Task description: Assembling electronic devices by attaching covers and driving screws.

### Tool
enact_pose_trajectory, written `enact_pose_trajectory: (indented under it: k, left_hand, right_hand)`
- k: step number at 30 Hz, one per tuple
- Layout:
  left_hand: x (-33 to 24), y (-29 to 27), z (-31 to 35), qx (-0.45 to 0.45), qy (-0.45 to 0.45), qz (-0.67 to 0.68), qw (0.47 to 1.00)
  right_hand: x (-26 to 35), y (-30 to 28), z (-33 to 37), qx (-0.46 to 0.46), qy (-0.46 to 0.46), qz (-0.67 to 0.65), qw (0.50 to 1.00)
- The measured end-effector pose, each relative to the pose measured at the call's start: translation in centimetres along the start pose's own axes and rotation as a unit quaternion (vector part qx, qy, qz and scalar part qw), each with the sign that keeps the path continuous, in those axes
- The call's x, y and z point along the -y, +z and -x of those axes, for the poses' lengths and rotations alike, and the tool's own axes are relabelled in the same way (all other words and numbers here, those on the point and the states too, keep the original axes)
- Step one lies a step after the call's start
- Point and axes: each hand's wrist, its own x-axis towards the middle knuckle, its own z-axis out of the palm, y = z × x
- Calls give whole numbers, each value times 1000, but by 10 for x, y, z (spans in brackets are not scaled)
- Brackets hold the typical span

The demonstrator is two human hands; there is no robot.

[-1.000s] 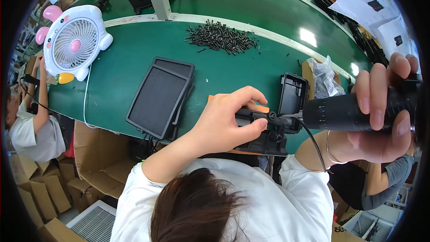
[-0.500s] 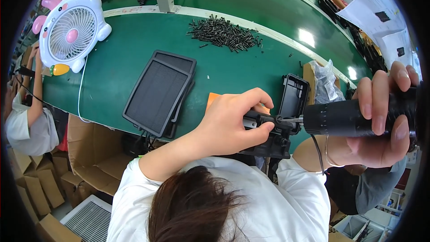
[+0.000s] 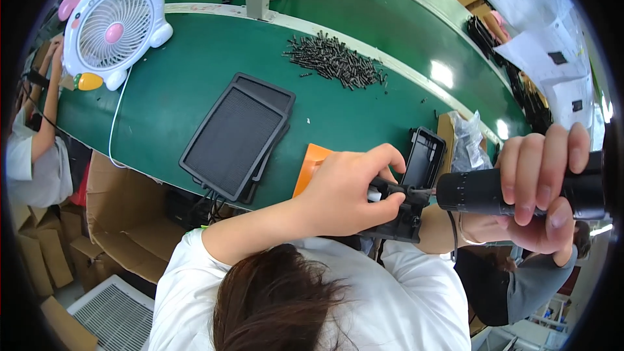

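My left hand (image 3: 354, 188) is closed around a small black plastic part (image 3: 406, 218), with thumb and forefinger pinching its upper end. Wrapped in the fingers of my right hand (image 3: 543, 185) is a black electric screwdriver (image 3: 471, 191), held sideways with its tip pointing left. The metal bit meets the right side of the black part. An orange piece (image 3: 311, 166) lies on the green table beside my left hand, partly covered by it. Just beyond the part stands an open black box (image 3: 424, 156).
Black mesh-faced panels (image 3: 237, 136) lie stacked left of my hands. A heap of small black pieces (image 3: 335, 58) is farther back. At the left stands a white fan (image 3: 117, 26) with its cable. Clear plastic bags (image 3: 469, 140) fill a carton at the right. Another person (image 3: 42, 156) works far left.
The screwdriver and my right hand have shifted slightly left and down in the picture. My left hand still grips the black part, a little lower and farther right. The whole view has shifted slightly.
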Motion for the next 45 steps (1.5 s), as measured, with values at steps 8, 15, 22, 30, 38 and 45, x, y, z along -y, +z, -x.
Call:
enact_pose_trajectory:
  k: [8,15,22,30,38,45]
  left_hand:
    - [-3,0,3,14,-35,14,999]
    - [3,5,2,-43,39,12,998]
    - [-10,-3,-2,-11,-35,-30,999]
    - [-5,-9,5,-29,27,-169,985]
    - [12,14,57,-70,11,-149,986]
    - [23,19,36,-78,180,-85,977]
  right_hand:
    - [-3,3,-1,33,33,36,998]
    - [-12,15,12,-251,-85,120,957]
    - [-15,48,19,-431,-166,235,855]
    - [8,41,16,-436,-210,157,861]
    - [15,-67,109,-435,-58,377,816]
    - [-3,-68,172,-508,-220,553,623]
